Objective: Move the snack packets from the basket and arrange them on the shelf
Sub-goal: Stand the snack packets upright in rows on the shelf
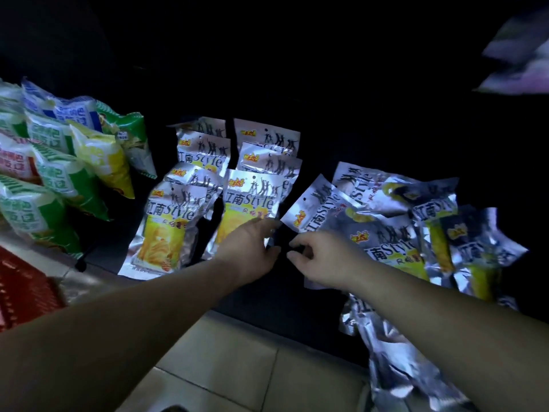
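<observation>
Silver snack packets with yellow chip pictures lie on a dark shelf. Two neat overlapping rows stand left of centre, fronted by one packet and another. My left hand pinches the lower right edge of the second row's front packet. A loose pile of the same packets sprawls to the right. My right hand hovers over the pile's left side, fingers curled and apart, its thumb by the corner of a tilted packet. A corner of the red basket shows at the lower left.
Green, yellow, blue and red puffy packets crowd the shelf's left end. More silver packets hang below the shelf front at the lower right. Beige floor tiles lie beneath. The back of the shelf is dark.
</observation>
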Available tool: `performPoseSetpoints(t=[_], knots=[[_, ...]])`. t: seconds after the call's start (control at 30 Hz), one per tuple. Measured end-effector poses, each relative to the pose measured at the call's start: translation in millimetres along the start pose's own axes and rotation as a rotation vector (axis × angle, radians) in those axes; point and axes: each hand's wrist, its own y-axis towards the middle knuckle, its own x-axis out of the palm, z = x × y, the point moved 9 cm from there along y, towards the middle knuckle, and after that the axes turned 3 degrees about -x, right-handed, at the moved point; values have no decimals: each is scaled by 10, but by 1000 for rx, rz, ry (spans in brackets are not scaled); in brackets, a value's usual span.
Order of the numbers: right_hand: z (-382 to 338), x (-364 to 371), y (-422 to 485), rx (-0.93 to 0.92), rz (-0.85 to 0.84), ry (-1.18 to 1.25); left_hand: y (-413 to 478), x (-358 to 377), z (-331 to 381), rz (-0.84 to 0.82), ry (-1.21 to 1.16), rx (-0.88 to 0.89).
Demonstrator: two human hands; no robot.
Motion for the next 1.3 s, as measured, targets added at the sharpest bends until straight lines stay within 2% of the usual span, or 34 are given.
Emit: performPoseSetpoints(t=[0.07,0.2,0.27,0.33,0.47,0.57,0.67,0.77,0.9,0.97,1.1,1.2,1.3], knots=[[235,-165,-215,40,11,-87,96,169,362,-104,-125,-26],[881,-588,-690,164,85,-219,93,759,1024,-447,-412,-147],[1217,-740,-892,244,130,-211,47,942,1192,-493,-442,-224],[1523,-799,-1034,317,150,-162,52,1050,1218,-420,-470,-293],[1902,-685,-1189,398,116,124,94,1167,1115,-219,-647,-433],[1964,-640,-1210,399,71,64,105,1141,1109,-150,-707,-449],[1946,-631,-1190,420,48,52,136,1003,1149,-114,-769,-418],[1809,-674,-1164,420,22,59,165,709,1159,-99,-700,-348],[1539,-726,-1083,406,22,144,106,427,1119,-117,-640,-339],[1405,-744,-1047,388,58,211,98,319,1173,-121,-625,-254],[1120,-819,-980,332,167,513,36,-79,1203,-45,-575,-105],[874,-796,-826,311,177,760,-77,-357,987,-8,-628,-88],[597,-687,-632,291,172,859,-261,-495,631,33,-660,-120]])
